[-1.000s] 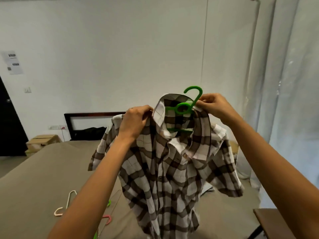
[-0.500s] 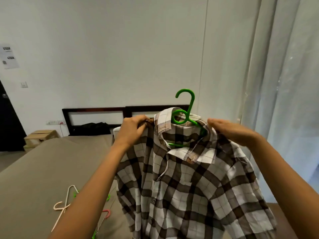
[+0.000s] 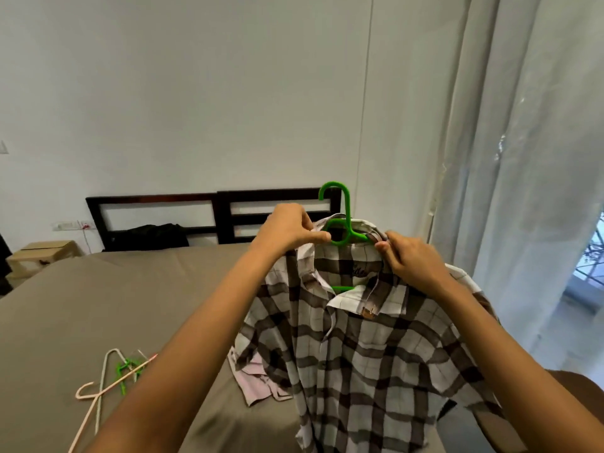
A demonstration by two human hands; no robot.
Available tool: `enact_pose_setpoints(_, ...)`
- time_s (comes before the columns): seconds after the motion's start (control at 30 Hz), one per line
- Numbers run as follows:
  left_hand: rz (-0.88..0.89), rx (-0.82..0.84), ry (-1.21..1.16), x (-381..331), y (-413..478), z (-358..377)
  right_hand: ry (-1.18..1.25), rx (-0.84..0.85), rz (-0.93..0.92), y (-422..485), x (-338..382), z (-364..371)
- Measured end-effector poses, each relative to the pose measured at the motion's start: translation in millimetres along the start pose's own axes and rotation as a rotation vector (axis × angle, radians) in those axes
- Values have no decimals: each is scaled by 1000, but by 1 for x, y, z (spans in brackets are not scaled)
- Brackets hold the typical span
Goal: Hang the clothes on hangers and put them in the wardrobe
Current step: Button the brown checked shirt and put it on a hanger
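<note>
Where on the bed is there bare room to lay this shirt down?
On the bed, the wide stretch from the dark bundle at the headboard down to the loose hangers is bare. Nearer, it is crowded: hangers to the left, a pink garment beside the plaid shirt.

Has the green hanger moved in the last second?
Yes, downward. The hook of the green hanger stood well above the top rail of the headboard a second ago; now its top is about level with that rail.
</note>
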State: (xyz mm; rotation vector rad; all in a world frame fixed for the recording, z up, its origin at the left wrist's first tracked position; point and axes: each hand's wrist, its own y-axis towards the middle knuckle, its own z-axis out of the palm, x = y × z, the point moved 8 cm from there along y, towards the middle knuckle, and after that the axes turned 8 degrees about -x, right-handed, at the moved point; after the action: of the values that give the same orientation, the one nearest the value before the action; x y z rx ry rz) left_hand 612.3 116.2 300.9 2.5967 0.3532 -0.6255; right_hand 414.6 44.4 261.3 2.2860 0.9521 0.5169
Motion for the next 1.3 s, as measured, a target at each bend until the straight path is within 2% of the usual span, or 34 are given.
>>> enact_pose_setpoints(0.13, 11, -77, 135, -10, 16, 3, -67, -98, -37, -3, -6, -12)
enact_pose_setpoints(0.2, -84, -25, 55, -4, 22, 5, -61, -124, -32, -5, -13, -14)
enact_pose_setpoints(0.33, -476, 253, -646, 14, 17, 37, -6, -162, -40, -9, -22, -16)
enact_pose_setpoints(0.43, -634, 363, -920, 28, 11, 65, 45, -213, -21, -8, -22, -22)
enact_pose_setpoints(0.57, -560, 484, -864, 46, 8, 73, -40, -272, -4, -4, -24, -27)
enact_pose_setpoints(0.67, -418, 495, -572, 55, 10, 54, -89, -277, -9, -3, -26, -24)
enact_pose_setpoints(0.73, -393, 533, -480, 57, 8, 48, -94, -279, -16, -1, -24, -21)
enact_pose_setpoints(0.8, -406, 579, -552, 54, 4, 50, -71, -275, 3, 1, -23, -19)
enact_pose_setpoints(0.87, -495, 565, -769, 53, 5, 58, -42, -278, 26, 4, -23, -17)
enact_pose_setpoints(0.93, -612, 487, -950, 57, 4, 62, -1, -279, 37, 6, -22, -16)
enact_pose_setpoints(0.97, -619, 429, -948, 59, 4, 61, 22, -281, 44, 8, -22, -15)
enact_pose_setpoints(1.07, -509, 290, -726, 64, 7, 56, 43, -310, 55, 9, -16, -16)
enact_pose_setpoints(1.17, -313, -13, -240, 70, 20, 30, 11, -316, 78, 10, -14, -12)
enact_pose_setpoints(1.23, -13, -234, 119, 47, 25, 9, 10, -308, 117, 11, -18, -9)
enact_pose_setpoints(1.27, 176, -208, 170, 30, 25, 12, 15, -311, 137, 11, -19, -10)
enact_pose_setpoints(1.3, 317, -93, 123, 15, 21, 20, 26, -323, 155, 12, -20, -13)
